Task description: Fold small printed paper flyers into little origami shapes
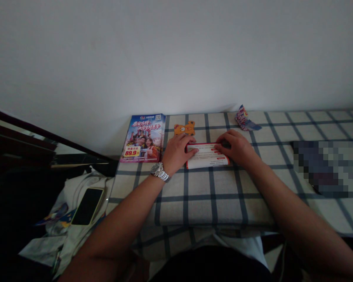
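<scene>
A folded flyer [207, 157], white with red edges and printed text, lies on the checked tablecloth between my hands. My left hand [178, 152], a metal watch [160, 172] at its wrist, grips the flyer's left end, thumb on top and fingers at the far edge. At the upper right corner my right hand [237, 145] pinches the flyer with thumb and fingers; some fingertips are hidden. To the left, close to my left hand, is a stack of colourful flyers [142, 139]. Just beyond my left fingers lies an orange bear cutout [184, 128].
A crumpled or folded colourful paper [246, 120] stands near the wall [176, 58]. On the right of the tablecloth [182, 203] lies a dark, pixelated object [322, 168]. A phone [87, 206] rests on white bags [67, 235] at the lower left, beside the table.
</scene>
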Demonstrator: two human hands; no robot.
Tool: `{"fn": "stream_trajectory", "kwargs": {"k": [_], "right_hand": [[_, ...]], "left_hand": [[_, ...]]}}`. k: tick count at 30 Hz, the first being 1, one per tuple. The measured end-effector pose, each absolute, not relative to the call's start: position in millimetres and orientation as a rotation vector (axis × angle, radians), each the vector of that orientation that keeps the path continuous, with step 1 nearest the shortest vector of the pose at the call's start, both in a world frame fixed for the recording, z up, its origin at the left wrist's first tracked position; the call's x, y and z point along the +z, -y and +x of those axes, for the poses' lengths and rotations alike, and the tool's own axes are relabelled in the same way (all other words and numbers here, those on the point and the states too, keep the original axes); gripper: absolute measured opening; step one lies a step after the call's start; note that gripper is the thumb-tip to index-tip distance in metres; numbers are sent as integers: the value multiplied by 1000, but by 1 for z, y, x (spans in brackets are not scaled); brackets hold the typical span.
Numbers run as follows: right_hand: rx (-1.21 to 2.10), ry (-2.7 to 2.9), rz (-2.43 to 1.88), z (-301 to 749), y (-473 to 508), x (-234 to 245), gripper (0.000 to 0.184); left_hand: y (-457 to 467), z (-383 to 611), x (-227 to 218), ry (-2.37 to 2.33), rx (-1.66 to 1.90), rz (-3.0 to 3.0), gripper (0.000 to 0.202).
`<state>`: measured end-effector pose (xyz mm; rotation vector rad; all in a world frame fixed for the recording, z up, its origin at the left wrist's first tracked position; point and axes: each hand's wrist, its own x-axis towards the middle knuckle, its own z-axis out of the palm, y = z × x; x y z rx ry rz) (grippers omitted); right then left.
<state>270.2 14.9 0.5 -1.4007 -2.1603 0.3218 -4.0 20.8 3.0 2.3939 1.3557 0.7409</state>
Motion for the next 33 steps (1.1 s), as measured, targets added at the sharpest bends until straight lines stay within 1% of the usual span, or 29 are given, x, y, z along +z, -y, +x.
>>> {"fn": "stream_trajectory", "kwargs": {"k": [10, 18, 33], "right_hand": [[313, 2144, -1415, 270, -17, -1, 10], [314, 2140, -1413, 271, -15, 1, 9], [317, 2132, -1427, 271, -16, -1, 11]], "left_hand": [[-19, -1, 7, -1359, 740, 2393, 22], [-20, -2, 4, -1364, 760, 2404, 26], [-19, -1, 6, -1378, 756, 2389, 27]]}}
